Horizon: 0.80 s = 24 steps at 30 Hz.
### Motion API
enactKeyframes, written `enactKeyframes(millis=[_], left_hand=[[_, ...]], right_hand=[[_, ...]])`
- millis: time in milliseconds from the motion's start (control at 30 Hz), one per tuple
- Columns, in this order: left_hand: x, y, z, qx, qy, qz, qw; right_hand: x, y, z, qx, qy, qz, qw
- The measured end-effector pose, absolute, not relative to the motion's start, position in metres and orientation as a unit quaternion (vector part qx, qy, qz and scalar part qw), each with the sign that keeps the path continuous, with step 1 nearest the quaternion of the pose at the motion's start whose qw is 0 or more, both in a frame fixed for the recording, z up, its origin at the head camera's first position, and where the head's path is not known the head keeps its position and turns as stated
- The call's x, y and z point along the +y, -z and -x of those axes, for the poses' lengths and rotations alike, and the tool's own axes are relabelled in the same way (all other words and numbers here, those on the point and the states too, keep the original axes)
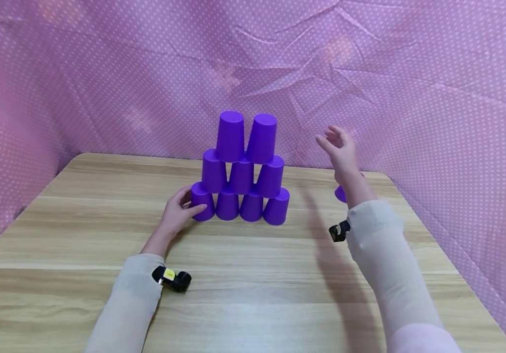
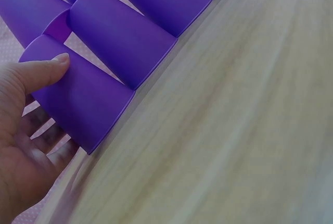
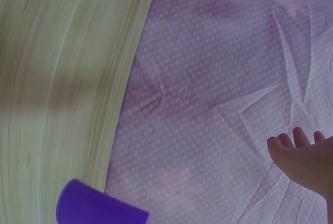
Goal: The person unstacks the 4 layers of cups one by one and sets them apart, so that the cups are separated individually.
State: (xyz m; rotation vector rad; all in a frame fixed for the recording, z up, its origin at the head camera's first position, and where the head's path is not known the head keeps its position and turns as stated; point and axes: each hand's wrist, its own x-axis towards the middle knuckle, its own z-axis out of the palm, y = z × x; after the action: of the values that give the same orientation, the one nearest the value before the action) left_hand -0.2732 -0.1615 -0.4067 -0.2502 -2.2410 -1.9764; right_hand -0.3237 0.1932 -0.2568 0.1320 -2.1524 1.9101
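Observation:
Purple cups stand upside down in a pyramid: several in the bottom row, three in the middle row [image 1: 241, 177] and two in the top row [image 1: 262, 139]. At the lower left corner, my left hand [image 1: 177, 212] holds the end cup [image 1: 206, 197], thumb across its front and fingers round the far side. The left wrist view shows the thumb [image 2: 49, 73] flat on that cup [image 2: 86, 104]. My right hand [image 1: 342, 153] is raised in the air right of the pyramid, fingers loosely bent, nothing in it. Behind the right wrist, a lone purple cup [image 1: 340, 194] is partly hidden.
The wooden table [image 1: 244, 279] carries everything. Pink dotted cloth [image 1: 297, 63] hangs behind and along both sides. In the right wrist view, the lone cup [image 3: 99, 206] stands near the table's far edge.

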Motion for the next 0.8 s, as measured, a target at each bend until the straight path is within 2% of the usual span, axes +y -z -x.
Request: enactKeyframes(millis=[433,800], left_hand=[[-0.157,0.384,0.258,-0.743,0.662,0.081,0.06],[-0.162,0.405,0.272,-0.741,0.661,0.09,0.075]], right_hand=[[0.169,0.265,0.316,-0.703,-0.692,-0.102,0.127],[0.142,0.26,0.313,-0.702,-0.689,-0.156,0.093]])
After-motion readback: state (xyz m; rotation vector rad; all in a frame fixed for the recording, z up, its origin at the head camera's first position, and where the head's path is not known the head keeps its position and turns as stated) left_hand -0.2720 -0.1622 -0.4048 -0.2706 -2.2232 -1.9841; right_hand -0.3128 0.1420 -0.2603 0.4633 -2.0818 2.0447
